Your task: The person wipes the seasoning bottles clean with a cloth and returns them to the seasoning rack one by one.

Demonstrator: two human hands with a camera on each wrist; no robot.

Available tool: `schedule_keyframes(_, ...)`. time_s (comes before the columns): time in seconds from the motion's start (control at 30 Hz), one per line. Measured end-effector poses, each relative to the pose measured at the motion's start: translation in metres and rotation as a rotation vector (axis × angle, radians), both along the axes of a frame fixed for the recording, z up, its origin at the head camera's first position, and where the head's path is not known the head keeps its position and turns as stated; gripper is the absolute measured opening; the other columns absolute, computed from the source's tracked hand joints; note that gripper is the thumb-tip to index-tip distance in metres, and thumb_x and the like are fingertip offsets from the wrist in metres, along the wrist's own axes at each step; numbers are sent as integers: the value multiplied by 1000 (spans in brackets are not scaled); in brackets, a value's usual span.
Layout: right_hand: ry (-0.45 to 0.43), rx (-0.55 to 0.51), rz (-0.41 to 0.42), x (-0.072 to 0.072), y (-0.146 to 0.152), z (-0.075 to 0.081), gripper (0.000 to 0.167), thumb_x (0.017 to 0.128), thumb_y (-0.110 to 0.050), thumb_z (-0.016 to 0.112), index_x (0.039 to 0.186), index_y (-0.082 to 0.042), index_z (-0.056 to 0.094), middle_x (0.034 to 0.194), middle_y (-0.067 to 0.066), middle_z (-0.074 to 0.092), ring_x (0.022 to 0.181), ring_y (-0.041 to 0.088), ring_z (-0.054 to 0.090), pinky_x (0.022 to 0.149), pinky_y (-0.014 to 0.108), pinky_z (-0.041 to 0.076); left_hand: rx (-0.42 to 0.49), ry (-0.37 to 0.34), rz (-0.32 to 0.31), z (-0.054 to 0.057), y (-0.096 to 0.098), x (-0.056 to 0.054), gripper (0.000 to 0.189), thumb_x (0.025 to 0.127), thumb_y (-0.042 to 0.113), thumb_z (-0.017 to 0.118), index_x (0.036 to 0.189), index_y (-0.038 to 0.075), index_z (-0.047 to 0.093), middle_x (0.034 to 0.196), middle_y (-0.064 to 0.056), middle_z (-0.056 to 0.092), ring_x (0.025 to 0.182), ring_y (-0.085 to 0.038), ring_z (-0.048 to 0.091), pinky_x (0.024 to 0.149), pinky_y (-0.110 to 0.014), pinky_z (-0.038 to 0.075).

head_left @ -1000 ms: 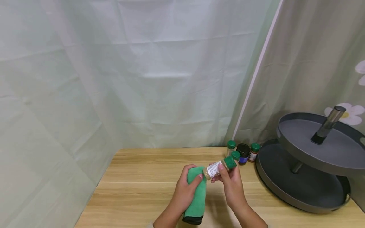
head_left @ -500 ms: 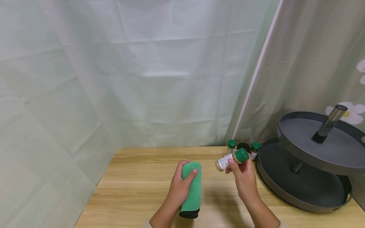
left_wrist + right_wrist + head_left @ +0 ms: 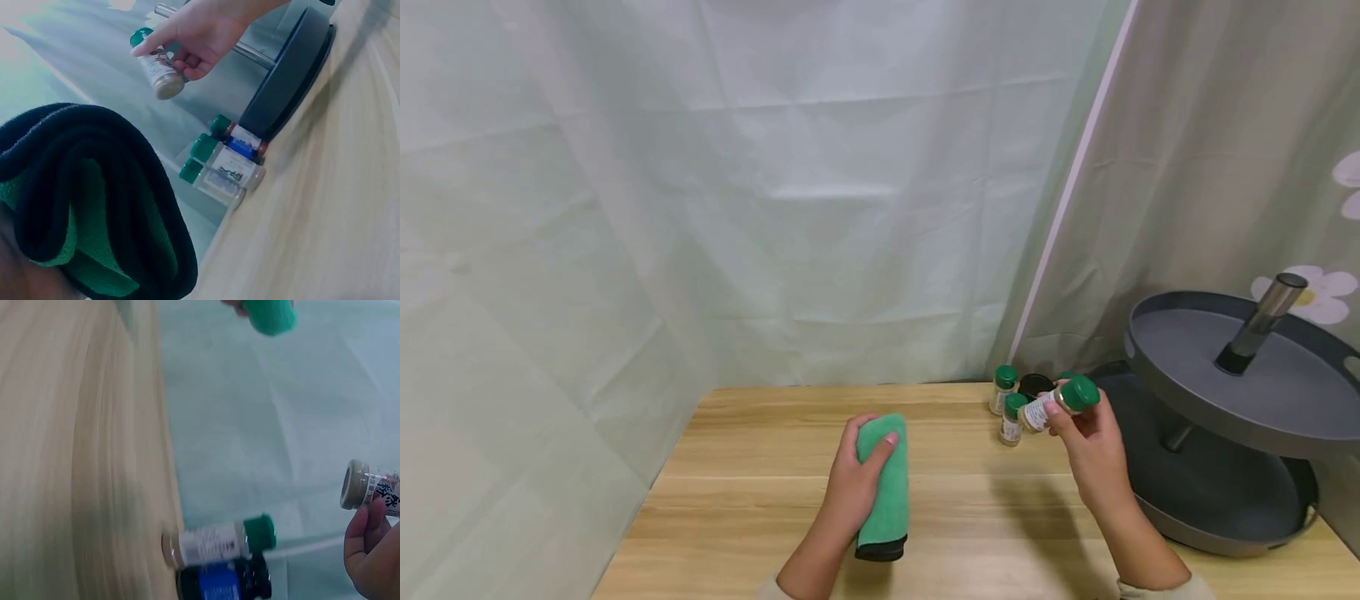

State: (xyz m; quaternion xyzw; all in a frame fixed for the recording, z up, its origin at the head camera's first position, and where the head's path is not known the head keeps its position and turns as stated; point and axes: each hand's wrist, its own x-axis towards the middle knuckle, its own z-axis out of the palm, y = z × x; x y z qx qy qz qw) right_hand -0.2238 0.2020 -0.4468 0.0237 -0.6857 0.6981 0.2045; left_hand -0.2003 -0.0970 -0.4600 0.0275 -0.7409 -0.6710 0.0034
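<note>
My left hand (image 3: pixel 850 483) grips a folded green cloth (image 3: pixel 889 492) with a black edge, above the middle of the wooden table. In the left wrist view the cloth's black-trimmed layers (image 3: pixel 140 181) fill the lower left. With thumb and fingers, my right hand (image 3: pixel 1093 454) holds a spice jar (image 3: pixel 1038 412) with a green lid, tilted, its lid toward the upper right. Its label and pale contents show in the right wrist view, where the jar (image 3: pixel 381 489) is at the right edge. The held jar overlaps the group of standing jars in the head view.
Two green-lidded spice jars (image 3: pixel 1011 422) and a black-lidded jar (image 3: pixel 1035 384) stand at the table's back edge; a red-bodied jar (image 3: pixel 245 136) stands beside them. To the right is a dark two-tier round tray stand (image 3: pixel 1232 546) with a metal post. Curtains hang behind.
My right hand has carried the spice jar away from the cloth, right and toward the tray stand. The left hand with the cloth has shifted left. A standing green-lidded jar has come into fuller view.
</note>
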Motion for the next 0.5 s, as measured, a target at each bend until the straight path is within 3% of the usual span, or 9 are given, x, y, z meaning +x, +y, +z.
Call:
schedule_keyframes(0.27,-65,76,-60,2,26,-9,41,96,-8,68,135,-6,54,114,-12,65,99,-1,62,81,10,51,-36,-31,7,-12,-3,0,52,96,51,63,138,25,48,123,-13,56,92,-22,58,71,-35,50)
schedule_keyframes(0.5,-86,272,-134,4,49,-15,48,96,-14,69,141,-9,52,114,-24,60,105,-9,58,84,5,47,-58,-92,5,-32,-5,-2,54,96,55,61,138,25,47,116,-12,57,88,-21,59,68,-34,51)
